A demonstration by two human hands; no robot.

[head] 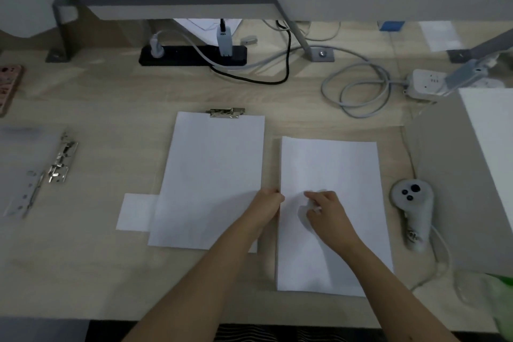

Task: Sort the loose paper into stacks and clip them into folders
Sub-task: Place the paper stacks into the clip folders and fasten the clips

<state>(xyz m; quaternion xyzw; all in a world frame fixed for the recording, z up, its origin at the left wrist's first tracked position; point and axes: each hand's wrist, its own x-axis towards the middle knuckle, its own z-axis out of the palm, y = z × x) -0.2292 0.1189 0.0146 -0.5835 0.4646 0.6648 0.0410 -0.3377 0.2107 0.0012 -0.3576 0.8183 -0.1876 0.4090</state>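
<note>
Folder, centre of table (83,272) – a clipped stack (213,175) of white paper lies flat in it, its far edge held under a metal clip (226,113). A small white slip (134,211) pokes out from beneath the stack's near left corner.

Folder, left (19,153) – clear plastic, lying flat, carrying a bright metal clip mechanism (61,158) and, nearer me, a punched metal strip (23,197). Whether any paper is inside I cannot tell.

Loose stack (341,169) – white sheets, unclipped, just right of the clipped stack with a narrow strip of table between them, running down almost to the table's near edge.

Left grip (268,204) – fingers curled closed round the loose stack's left edge, about halfway along it; the wrist crosses the clipped stack's near right corner.

Right grip (324,208) – fingers bent, tips down on the top sheet of the loose stack, close beside the left grip. The blur hides whether a sheet is pinched between thumb and fingers or only pressed, so I cannot tell.

Sundries – a grey handheld controller (413,211) right of the loose stack, a black power strip (191,56) with plugs at the back, a coiled grey cable (358,91), a white socket block (424,83), and a pink phone (8,86) at the far left.
</note>
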